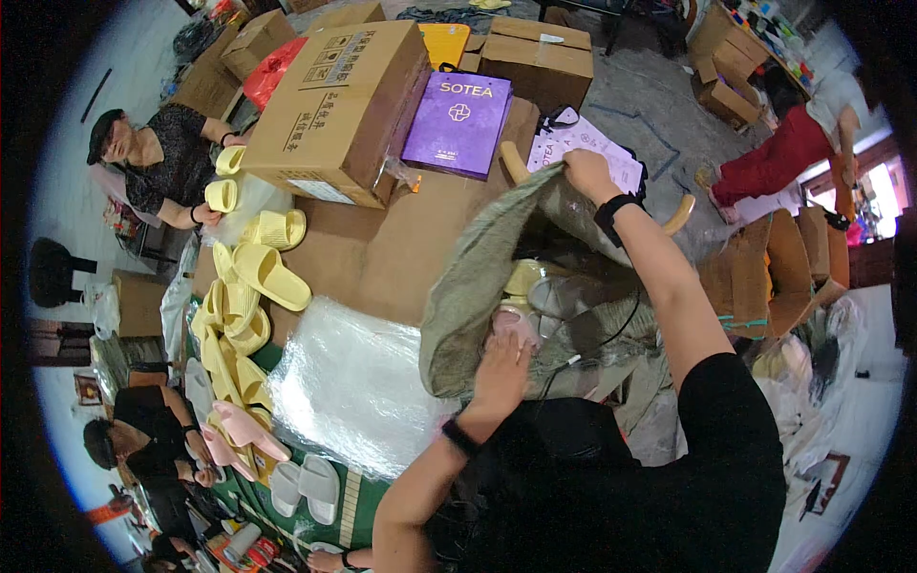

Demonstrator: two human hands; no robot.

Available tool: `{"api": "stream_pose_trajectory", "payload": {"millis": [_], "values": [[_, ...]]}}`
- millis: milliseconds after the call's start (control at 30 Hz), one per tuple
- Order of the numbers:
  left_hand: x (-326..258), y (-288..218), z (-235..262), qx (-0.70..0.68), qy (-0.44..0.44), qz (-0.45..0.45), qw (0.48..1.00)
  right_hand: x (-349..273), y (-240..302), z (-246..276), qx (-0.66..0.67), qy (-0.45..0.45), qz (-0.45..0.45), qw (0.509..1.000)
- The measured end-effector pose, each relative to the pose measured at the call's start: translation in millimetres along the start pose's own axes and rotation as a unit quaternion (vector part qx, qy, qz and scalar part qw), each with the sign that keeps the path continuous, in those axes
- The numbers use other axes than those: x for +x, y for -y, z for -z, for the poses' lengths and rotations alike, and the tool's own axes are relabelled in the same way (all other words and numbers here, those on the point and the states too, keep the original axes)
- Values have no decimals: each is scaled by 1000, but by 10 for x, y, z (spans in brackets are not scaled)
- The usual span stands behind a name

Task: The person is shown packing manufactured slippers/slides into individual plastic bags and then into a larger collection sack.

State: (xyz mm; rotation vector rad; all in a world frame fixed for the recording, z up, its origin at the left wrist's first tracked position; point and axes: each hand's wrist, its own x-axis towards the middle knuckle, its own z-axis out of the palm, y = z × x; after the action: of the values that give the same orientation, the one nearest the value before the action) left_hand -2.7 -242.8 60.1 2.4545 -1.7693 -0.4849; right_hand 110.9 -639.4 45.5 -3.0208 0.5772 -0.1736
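A grey-green woven sack (pixel 457 310) stands open in front of me, with slippers inside. My right hand (pixel 587 177) grips its far rim and holds the edge up. Stretched into the mouth from the near side is my left hand (pixel 504 368), fingers extended and lying against a pink slipper (pixel 517 323). Whether any fingertip curls around the slipper is hard to see. Behind it in the sack lie a yellow slipper (pixel 522 277) and a grey slipper (pixel 562 296). The sack's wall hides the rest of its contents.
Clear plastic bags (pixel 353 382) lie left of the sack. Yellow slippers (pixel 272 272) line the table's left side, beside two seated people. A large cardboard box (pixel 334 115) and a purple bag (pixel 458 124) stand at the far side. Another person (pixel 783 153) is at the far right.
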Motion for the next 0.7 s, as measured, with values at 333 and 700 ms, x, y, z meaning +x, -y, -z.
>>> {"api": "stream_pose_trajectory", "payload": {"millis": [333, 700], "values": [[277, -304, -881, -279, 257, -7, 925, -741, 398, 24, 215, -106, -23, 971], [303, -710, -267, -151, 195, -202, 948, -3737, -357, -530, -22, 701, 95, 706]]}}
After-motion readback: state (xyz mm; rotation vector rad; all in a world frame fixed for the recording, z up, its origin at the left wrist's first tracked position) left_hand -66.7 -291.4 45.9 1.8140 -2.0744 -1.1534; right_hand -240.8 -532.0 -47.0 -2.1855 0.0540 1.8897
